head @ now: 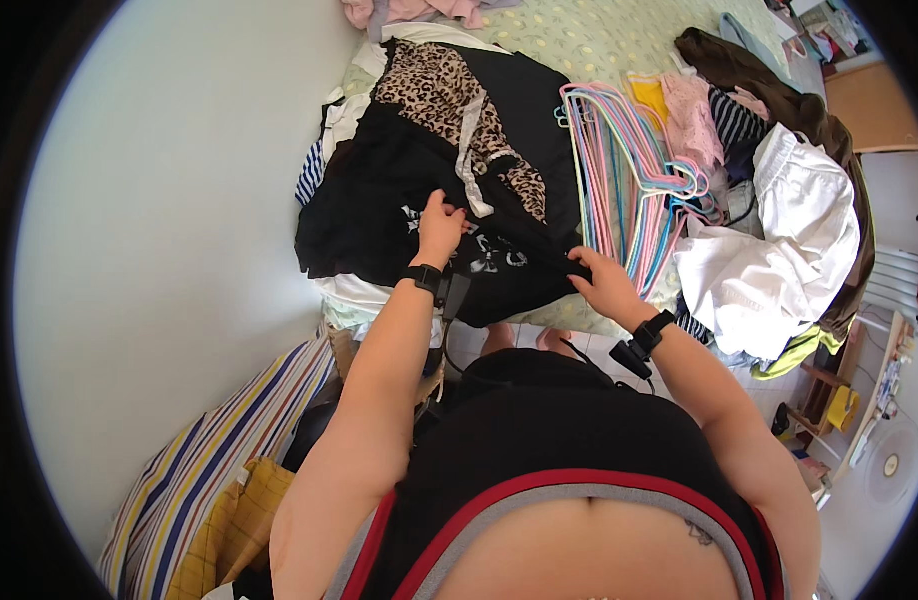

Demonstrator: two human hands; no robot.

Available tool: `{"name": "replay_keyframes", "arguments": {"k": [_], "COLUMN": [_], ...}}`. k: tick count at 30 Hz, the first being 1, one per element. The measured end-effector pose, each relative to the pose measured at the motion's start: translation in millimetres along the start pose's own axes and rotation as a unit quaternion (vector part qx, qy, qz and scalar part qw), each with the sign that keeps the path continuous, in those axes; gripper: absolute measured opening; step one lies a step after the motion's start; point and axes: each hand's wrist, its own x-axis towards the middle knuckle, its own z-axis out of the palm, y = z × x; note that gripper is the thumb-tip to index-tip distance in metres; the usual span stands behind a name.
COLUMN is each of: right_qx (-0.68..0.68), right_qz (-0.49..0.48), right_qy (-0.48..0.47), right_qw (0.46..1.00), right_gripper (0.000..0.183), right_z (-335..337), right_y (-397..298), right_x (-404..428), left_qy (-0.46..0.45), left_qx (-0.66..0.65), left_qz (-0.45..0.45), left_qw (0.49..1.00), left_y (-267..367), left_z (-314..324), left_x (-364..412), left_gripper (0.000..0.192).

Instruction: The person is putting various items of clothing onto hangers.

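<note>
A black garment with white bow prints [369, 195] lies spread over other clothes on the bed. My left hand [441, 229] is on its middle, fingers bent beside the bow prints; whether it pinches cloth is unclear. At the garment's right edge, my right hand [601, 277] has thumb and fingers around a bunched part of the black cloth. Leopard-print fabric [429, 82] with a pale strap [468, 150] lies above my left hand. Just right of the black clothes lies a pile of pastel clothes hangers [624, 172].
White trousers or shorts [789, 240] lie at the right on a heap with a brown garment [774, 75] and a pink one [691, 120]. A pale wall [166, 187] borders the bed's left side. Striped fabric [226, 427] lies at lower left.
</note>
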Motion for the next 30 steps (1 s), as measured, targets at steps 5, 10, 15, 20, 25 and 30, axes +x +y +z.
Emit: {"name": "replay_keyframes", "arguments": {"k": [5,10,15,20,25,30], "right_qx": [-0.005,0.004,-0.078,-0.216,-0.173,0.064], "right_qz": [-0.034,-0.072,0.038,0.142,0.134,0.157], "right_qy": [0.031,-0.001,0.114,0.046,0.084,0.373], "right_qw": [0.999,0.997,0.99,0.965,0.972,0.912], "right_gripper": [0.022,0.015,0.026,0.024,0.02,0.027], "right_z": [-4.5,-8.5,-14.8,-32.6,-29.1,-44.7], "right_y": [11.1,17.2,65.1,101.5,114.1,135.7], "right_x": [-2.4,-0.6,-0.8,-7.1,-6.0,-15.9], "left_qy": [0.164,0.01,-0.039,0.064,0.067,-0.002], "left_qx": [0.186,0.436,0.517,0.412,0.267,0.054], "left_qz": [0.219,0.287,0.193,0.301,0.184,0.218], "left_qw": [0.944,0.853,0.833,0.858,0.944,0.974], "left_y": [40.9,66.2,71.3,75.4,110.8,132.1], "left_z": [13.4,34.9,26.9,6.7,-9.8,-18.5], "left_x": [-4.3,30.4,40.9,25.1,-7.4,-20.7], "left_gripper": [0.044,0.037,0.027,0.023,0.016,0.019]}}
